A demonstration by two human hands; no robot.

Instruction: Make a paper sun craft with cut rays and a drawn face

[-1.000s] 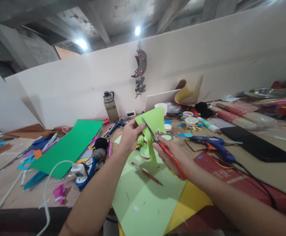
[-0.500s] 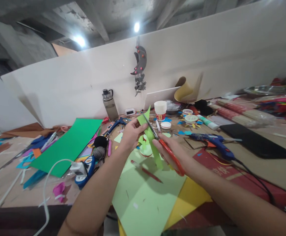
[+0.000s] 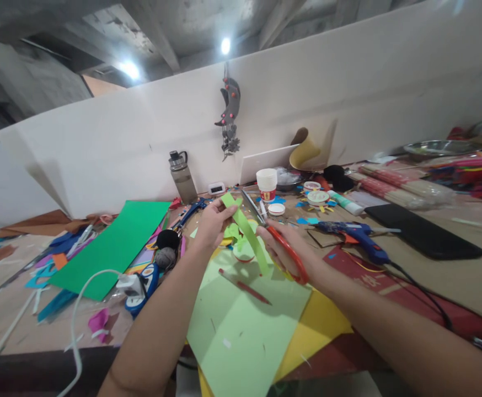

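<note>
Fingers of the left hand pinch a lime-green paper strip, its length slanting down rightward. Beside it, the right hand grips red-handled scissors.

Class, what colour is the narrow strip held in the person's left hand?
The strip is bright lime green, best seen in the head view.
</note>
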